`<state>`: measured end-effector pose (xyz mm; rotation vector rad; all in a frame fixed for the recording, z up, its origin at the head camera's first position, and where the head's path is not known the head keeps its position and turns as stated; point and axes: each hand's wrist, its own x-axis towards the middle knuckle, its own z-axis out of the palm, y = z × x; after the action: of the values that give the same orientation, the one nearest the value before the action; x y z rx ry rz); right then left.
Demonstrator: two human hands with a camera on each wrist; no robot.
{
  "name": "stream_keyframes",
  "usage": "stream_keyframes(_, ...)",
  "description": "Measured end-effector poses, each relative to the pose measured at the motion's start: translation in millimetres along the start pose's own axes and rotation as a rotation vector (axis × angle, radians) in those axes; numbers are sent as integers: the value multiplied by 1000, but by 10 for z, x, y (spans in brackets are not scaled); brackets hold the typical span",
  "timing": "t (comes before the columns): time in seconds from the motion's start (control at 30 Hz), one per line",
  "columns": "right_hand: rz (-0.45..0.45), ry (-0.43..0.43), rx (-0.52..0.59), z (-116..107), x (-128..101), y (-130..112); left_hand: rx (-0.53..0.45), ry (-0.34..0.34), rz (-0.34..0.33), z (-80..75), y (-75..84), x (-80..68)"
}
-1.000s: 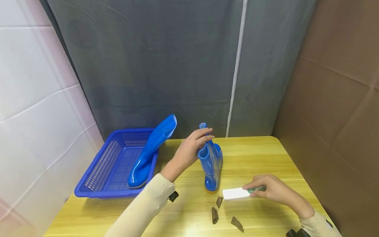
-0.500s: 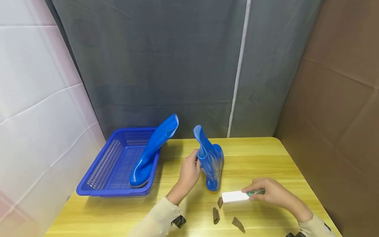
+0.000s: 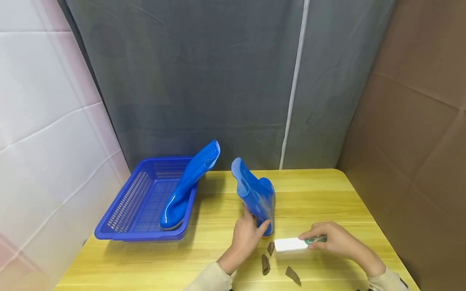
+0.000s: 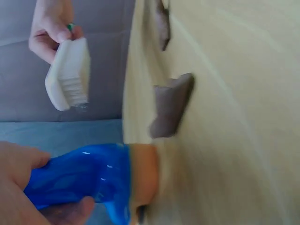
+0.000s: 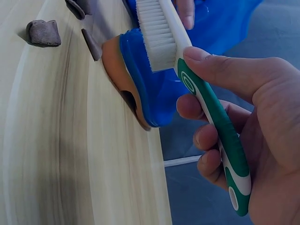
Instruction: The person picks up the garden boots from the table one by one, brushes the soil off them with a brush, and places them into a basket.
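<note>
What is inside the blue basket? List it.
Inside the blue basket: one blue rubber boot, toe down on the mesh floor, shaft leaning out over the right rim. The floor beneath its sole is hidden.

Blue boot [image 3: 255,196], blue basket [image 3: 120,218] (perforated), green-and-white brush [image 3: 295,243].

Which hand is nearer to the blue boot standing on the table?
Left. The left hand grips the blue boot low near its foot; the right hand holds a brush just beside it, apart from the boot.
</note>
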<state>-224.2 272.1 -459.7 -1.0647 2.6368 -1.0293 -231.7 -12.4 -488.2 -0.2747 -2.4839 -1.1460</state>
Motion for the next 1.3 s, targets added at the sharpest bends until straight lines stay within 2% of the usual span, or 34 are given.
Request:
stream_keyframes(0.07, 9, -4, 6, 10, -10, 5, 8, 8, -19, 33, -24, -16)
stream_keyframes(0.17, 6, -2, 7, 21, -18, 13, -2, 15, -2, 55, -48, -12)
stream_keyframes(0.37, -7, 4, -12, 35, -5, 34, -10, 68, 126, 49, -74, 39)
stream_keyframes(0.57, 14, 5, -41, 2, 1, 38, -5, 71, 237, -69, -131, 190)
stream_keyframes(0.67, 17, 12, -62, -35, -5, 33, -11, 28, 281, -168, -151, 319)
stream_keyframes(0.8, 2, 23, -79, -80, 0, 21, -66, -121, 309, -305, -175, 516)
stream_keyframes(0.9, -12, 20, -68, -93, 15, 5, -93, -246, 267, -373, -271, 637)
stream_keyframes(1.0, 0, 9, -53, -84, 8, 3, -77, -310, 192, -384, -435, 685)
stream_keyframes(1.13, 27, 4, -49, -64, -17, 4, -97, -325, 116, -336, -545, 658)
stream_keyframes(1.2, 31, 6, -54, -51, -13, -4, -127, -324, 103, -309, -534, 631)
stream_keyframes(1.3, 31, 5, -60, -30, 20, -24, -132, -285, 94, -291, -493, 601)
